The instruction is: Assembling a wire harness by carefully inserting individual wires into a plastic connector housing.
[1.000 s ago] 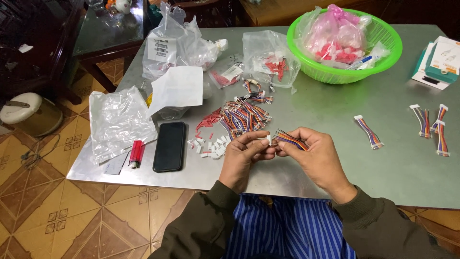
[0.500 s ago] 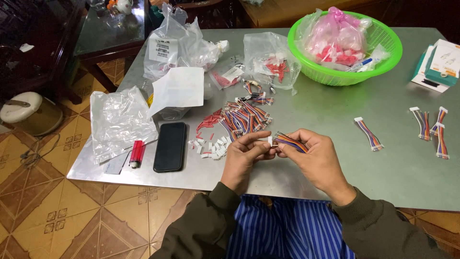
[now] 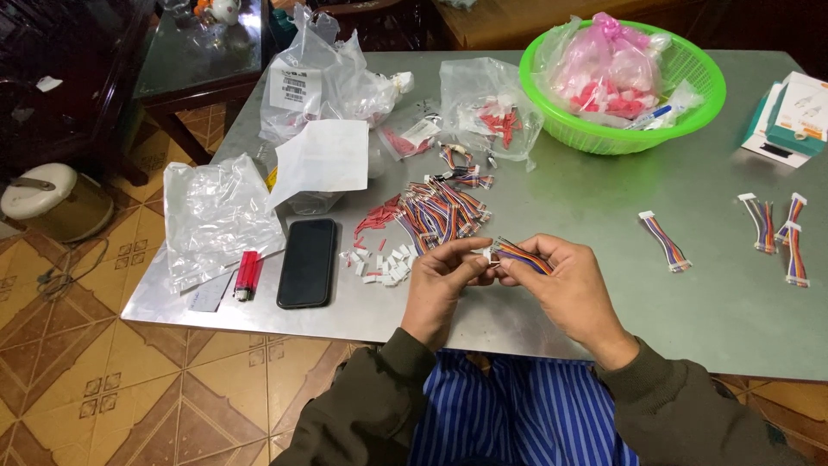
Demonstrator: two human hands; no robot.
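Head view, single frame, contents as follows. Left hand [image 3: 442,280]: fingers curled, pinching the white connector end of a multicoloured wire harness [image 3: 517,255] just above the near part of the grey metal worktop [image 3: 604,198]. Right hand [image 3: 565,285]: closed round the wire run of the same harness, thumb on top; the two hands touch at the fingertips. Pile of like wire harnesses [image 3: 440,211] lies just beyond the hands, with loose white connector housings [image 3: 379,263] scattered to its left. Black phone [image 3: 307,261], face up, lies near the front edge; a red lighter [image 3: 247,274] sits just beside it on the left, closer to the left corner. Clear plastic bag [image 3: 216,216], flat, overhangs the left edge slightly. Further clear bags [image 3: 323,78] and a white paper sheet [image 3: 323,160] crowd the far left. Bag of red parts [image 3: 487,108] stands mid-rear. Green basket [image 3: 690,129] holding a pink bag occupies the far right-centre, near the rear edge. Finished harnesses: one [image 3: 664,240] to the right of the hands, three more [image 3: 776,231] toward the right edge. White and teal boxes [image 3: 798,116] at the far right. Open bare surface lies between the hands and the basket and along the front right.
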